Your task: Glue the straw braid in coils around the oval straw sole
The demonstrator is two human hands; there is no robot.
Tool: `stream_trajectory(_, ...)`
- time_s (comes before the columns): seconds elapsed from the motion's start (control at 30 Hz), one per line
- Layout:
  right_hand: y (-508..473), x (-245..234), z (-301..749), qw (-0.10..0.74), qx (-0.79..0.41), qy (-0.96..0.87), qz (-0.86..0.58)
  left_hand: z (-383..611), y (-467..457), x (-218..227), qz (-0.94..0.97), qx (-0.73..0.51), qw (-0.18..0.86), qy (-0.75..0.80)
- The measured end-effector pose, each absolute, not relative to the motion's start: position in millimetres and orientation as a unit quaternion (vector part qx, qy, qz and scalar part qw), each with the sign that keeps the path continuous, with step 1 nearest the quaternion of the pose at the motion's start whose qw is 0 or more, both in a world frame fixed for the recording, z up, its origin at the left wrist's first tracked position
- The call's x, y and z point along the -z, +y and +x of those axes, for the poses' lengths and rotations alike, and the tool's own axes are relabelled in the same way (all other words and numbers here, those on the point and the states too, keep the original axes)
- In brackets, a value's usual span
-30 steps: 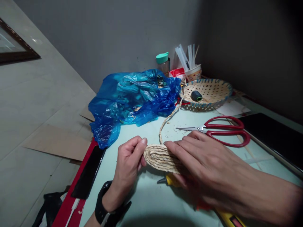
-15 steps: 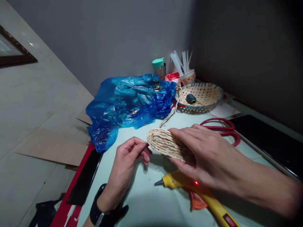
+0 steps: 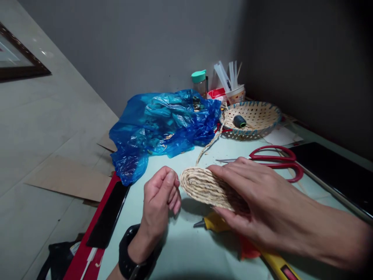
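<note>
My right hand [image 3: 256, 202] grips an oval coil of braided straw rope [image 3: 208, 186], thumb on the near edge and fingers over the far edge. From the coil a loose length of straw rope [image 3: 210, 143] runs back towards the basket. Close to the coil's left end is my left hand [image 3: 161, 194], fingers curled and thumb pressed on the forefinger; what they pinch, if anything, I cannot make out. Beneath my right hand lies a yellow glue gun [image 3: 215, 223], partly covered by it. Red-handled scissors [image 3: 295, 169] rest just beyond that hand.
A blue plastic bag [image 3: 163, 120] lies at the back left. Behind it stand a jar with a green lid [image 3: 199, 81] and a cup of glue sticks [image 3: 236, 94]. A woven basket [image 3: 256, 112] holds a thread spool [image 3: 239, 121]. Dark flat devices lie at left [image 3: 109, 217] and right [image 3: 335, 167].
My left fingers have curled in more tightly beside the coil. My right hand and the coil have lowered slightly, covering more of the glue gun. The view has shifted a little.
</note>
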State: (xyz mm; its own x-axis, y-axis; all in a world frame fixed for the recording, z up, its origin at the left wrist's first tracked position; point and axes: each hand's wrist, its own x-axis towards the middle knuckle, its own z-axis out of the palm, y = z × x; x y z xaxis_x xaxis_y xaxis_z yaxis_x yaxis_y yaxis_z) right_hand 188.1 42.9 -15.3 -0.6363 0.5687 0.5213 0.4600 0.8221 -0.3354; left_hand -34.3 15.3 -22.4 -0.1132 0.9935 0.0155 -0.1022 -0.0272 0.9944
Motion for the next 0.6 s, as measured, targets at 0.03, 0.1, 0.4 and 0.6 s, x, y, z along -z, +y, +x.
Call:
stream_trajectory(0.03, 42, 15, 187, 0.32, -0.07, -0.905, -0.273, -33, 14, 23, 0.451, -0.554, 0.49, 0.499)
stream_trajectory(0.1, 40, 14, 186, 0.319, -0.039, -0.912, -0.255, -32, 12, 24, 0.457, -0.544, 0.488, 0.507)
stream_trajectory(0.4, 40, 13, 186, 0.311, -0.004, -0.92, -0.24, -35, 18, 19, 0.427, -0.57, 0.479, 0.513)
stream_trajectory(0.6, 42, 16, 182, 0.312, 0.029, -0.917, -0.247, -41, 25, 18, 0.425, -0.592, 0.477, 0.492)
